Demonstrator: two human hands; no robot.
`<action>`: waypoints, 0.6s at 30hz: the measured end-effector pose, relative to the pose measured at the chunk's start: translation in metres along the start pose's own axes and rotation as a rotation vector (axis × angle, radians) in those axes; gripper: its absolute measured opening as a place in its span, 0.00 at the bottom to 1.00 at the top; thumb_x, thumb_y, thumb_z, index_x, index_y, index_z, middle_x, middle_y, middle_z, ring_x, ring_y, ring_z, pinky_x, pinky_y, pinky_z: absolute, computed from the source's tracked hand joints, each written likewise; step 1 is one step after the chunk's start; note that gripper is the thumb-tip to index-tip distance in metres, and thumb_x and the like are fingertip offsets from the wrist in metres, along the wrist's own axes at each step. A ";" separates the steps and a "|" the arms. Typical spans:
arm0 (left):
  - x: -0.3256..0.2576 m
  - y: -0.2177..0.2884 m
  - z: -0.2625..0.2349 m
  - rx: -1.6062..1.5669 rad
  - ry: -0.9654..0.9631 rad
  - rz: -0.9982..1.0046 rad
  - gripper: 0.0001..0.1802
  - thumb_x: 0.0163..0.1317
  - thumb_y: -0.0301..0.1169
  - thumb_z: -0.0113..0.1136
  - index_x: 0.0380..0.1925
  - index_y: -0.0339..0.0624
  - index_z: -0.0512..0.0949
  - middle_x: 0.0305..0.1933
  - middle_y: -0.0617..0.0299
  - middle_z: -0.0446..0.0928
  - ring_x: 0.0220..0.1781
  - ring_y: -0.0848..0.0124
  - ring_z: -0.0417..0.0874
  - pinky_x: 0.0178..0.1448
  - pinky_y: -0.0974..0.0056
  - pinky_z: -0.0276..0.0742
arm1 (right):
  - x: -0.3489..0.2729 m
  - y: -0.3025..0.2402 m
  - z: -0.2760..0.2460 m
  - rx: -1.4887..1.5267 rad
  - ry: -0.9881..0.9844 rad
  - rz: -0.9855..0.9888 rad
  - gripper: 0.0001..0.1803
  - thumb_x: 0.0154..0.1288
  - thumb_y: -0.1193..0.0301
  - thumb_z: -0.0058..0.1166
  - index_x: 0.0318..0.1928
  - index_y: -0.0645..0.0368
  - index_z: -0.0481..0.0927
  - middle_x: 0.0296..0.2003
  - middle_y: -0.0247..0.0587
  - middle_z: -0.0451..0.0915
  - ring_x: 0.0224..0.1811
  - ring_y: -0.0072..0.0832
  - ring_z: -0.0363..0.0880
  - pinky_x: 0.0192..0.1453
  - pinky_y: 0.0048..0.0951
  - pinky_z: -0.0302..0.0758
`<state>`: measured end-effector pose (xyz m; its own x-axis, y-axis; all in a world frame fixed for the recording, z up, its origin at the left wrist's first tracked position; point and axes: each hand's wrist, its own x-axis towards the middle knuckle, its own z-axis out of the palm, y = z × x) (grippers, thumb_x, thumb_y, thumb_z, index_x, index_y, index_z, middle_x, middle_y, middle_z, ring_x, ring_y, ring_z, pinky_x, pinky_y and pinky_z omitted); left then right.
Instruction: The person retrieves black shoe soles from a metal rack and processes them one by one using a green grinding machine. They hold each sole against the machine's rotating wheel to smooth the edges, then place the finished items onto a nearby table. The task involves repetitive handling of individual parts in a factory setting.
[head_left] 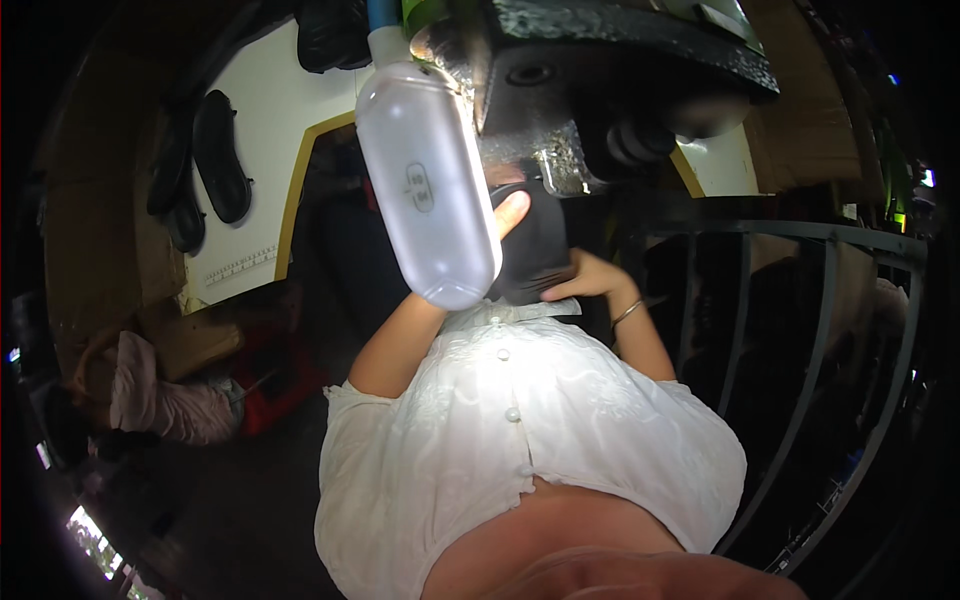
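Observation:
Both hands hold a black piece that looks like a shoe upper (532,245), in front of my white blouse and below a dark machine head (580,75). My left hand (512,214) has its thumb over the piece's upper left side; its other fingers are hidden behind a pale, elongated lamp (428,190). At the lower right edge of the piece, my right hand (592,276) grips with bent fingers, a bracelet on its wrist. The far end of the piece lies close under the machine's shiny metal part (565,165); whether they touch, I cannot tell.
Several black shoe soles (222,157) lie on the white, yellow-edged table (265,100) at the left, above a printed ruler (240,265). A grey metal rack (835,290) stands at the right. Lower left, pinkish cloth (165,400) lies beside a red stool (275,390).

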<state>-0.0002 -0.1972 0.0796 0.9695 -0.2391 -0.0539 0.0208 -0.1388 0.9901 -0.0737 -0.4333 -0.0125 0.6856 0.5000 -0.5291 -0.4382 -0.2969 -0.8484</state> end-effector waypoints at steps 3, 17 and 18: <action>-0.007 -0.008 0.000 0.043 0.089 0.133 0.12 0.61 0.34 0.55 0.30 0.33 0.79 0.28 0.64 0.78 0.29 0.80 0.76 0.35 0.75 0.70 | -0.039 0.001 -0.057 0.341 0.280 -0.155 0.26 0.36 0.80 0.66 0.43 0.68 0.75 0.38 0.43 0.79 0.39 0.30 0.78 0.47 0.28 0.73; -0.047 0.034 -0.058 -0.475 0.269 0.022 0.10 0.59 0.24 0.53 0.40 0.33 0.71 0.36 0.61 0.77 0.36 0.79 0.76 0.43 0.74 0.71 | 0.012 -0.154 0.003 1.119 0.781 -0.866 0.17 0.62 0.64 0.46 0.48 0.60 0.71 0.42 0.38 0.76 0.45 0.30 0.76 0.50 0.31 0.72; -0.051 0.031 -0.067 -0.496 0.292 -0.014 0.10 0.59 0.25 0.53 0.40 0.33 0.72 0.35 0.62 0.77 0.35 0.79 0.76 0.41 0.75 0.71 | 0.017 -0.151 0.016 1.120 0.790 -0.848 0.17 0.62 0.65 0.45 0.48 0.60 0.70 0.41 0.37 0.75 0.44 0.29 0.75 0.49 0.30 0.72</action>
<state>-0.0326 -0.1253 0.1212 0.9941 0.0442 -0.0989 0.0778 0.3443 0.9356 -0.0056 -0.3671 0.1068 0.8974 -0.4265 -0.1128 0.2644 0.7246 -0.6365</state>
